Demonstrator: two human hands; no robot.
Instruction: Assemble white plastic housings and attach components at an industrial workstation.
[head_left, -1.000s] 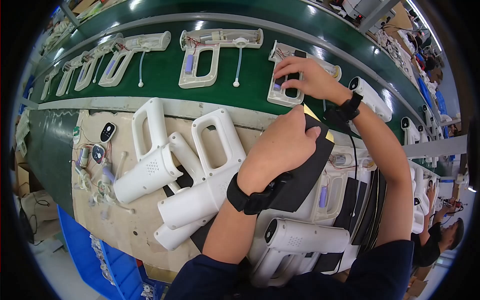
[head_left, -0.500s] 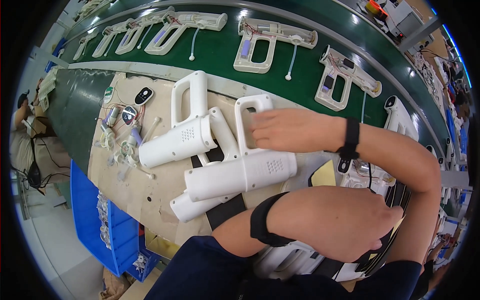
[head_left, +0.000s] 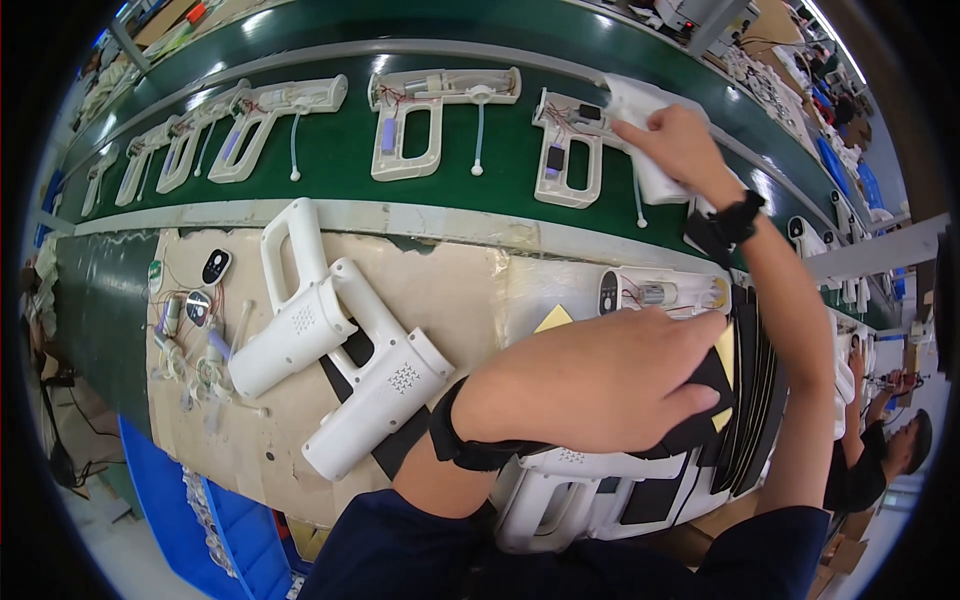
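Observation:
My right hand [head_left: 682,150], with a black band on the wrist, grips a white plastic tool housing [head_left: 655,178] over the green conveyor belt. That housing partly overlaps an open housing half [head_left: 572,150] with wires inside. Lower down, my left hand [head_left: 620,375] is over a stack of black strips [head_left: 752,400] with yellow backing. Its thumb is stretched apart from the fingers, whose tips are partly hidden; nothing shows in its grasp. Two closed white housings [head_left: 290,335], [head_left: 385,395] lie on the cardboard to the left.
More open housing halves [head_left: 440,110] with thin tubes line the belt. Loose motors and wired parts [head_left: 205,345] lie on the bench's left side. A wired half [head_left: 665,292] rests behind my left hand. Blue bins [head_left: 240,525] stand below the bench; another person [head_left: 880,450] is at right.
My right hand has carried one white housing from the bench pile up to the belt. The view has turned right. My left hand stays near the black strips, its thumb now spread wider.

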